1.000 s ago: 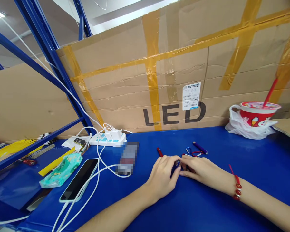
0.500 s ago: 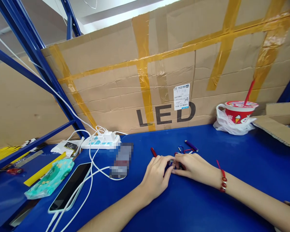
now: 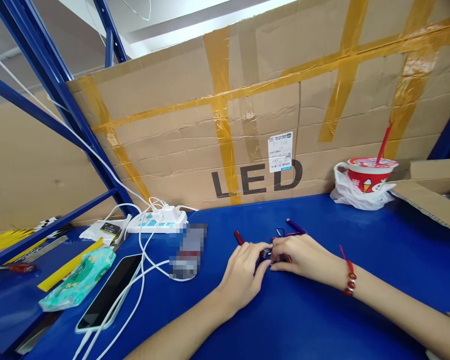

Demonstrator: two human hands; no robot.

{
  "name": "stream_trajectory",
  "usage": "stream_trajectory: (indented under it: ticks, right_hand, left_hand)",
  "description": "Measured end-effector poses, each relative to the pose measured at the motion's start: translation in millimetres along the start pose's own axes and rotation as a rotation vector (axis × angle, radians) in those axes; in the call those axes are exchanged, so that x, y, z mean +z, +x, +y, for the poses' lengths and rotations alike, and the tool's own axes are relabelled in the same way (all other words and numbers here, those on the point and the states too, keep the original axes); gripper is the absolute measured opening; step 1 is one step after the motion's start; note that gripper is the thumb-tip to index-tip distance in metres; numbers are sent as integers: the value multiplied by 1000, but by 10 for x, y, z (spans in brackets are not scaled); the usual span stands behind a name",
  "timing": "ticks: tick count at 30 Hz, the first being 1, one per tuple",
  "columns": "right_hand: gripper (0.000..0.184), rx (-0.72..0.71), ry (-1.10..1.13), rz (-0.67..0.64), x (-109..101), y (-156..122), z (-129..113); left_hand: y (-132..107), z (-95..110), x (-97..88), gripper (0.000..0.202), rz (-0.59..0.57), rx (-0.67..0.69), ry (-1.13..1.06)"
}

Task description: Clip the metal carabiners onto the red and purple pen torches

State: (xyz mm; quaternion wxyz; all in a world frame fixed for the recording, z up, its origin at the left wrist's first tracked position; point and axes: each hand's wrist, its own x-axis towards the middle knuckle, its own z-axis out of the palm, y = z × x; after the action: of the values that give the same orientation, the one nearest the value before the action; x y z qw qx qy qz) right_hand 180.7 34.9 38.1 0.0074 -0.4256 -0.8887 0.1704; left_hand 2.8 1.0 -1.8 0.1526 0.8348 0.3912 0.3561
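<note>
Head view: on a blue table [image 3: 315,310], a person's left hand [image 3: 243,277] and right hand [image 3: 303,259] meet fingertip to fingertip, pinched together on a small dark blue piece [image 3: 264,255] held low against the surface midway between them. Just behind lie a red pen-like stick [image 3: 239,237], a purple one [image 3: 295,226] and a red-and-blue loop [image 3: 281,233]. The work appears to be mid-assembly, two small parts being pressed together; the next move likely calls for a firm, aligned squeeze. A taped LED carton [image 3: 247,125] stands behind.
</note>
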Motion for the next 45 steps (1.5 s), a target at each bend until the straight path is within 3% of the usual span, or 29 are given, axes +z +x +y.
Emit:
stream_trajectory:
  ticks: [9,23,29,33,36,39,41,45]
  right_hand:
    - [10,31,34,-25,-7,-26,-50]
    - [15,53,98,-62,-64,-42,-75]
    - [10,-32,48,-47,-46,-36,-53]
    - [13,-25,-56,117,-47,-18,21]
    - [19,-8,-65,357,-74,-20,72]
    - [23,-100,-20,563,-78,-37,77]
    - [23,-202,10,608,-57,-48,52]
    - [21,-315,11,561,-4,-57,-9]
  left_hand:
    - [-20,-16,8,26,1,-43,-24]
    - [-6,0,-4,26,-20,-46,-1]
    - [-13,-15,6,26,-17,-49,8]
    - [-9,-55,29,33,5,-108,-14]
    - [11,-76,38,25,49,-179,-70]
    - [33,-81,39,14,79,-205,-87]
    - [40,-78,38,13,91,-198,-86]
    - [39,-72,40,12,90,-186,-96]
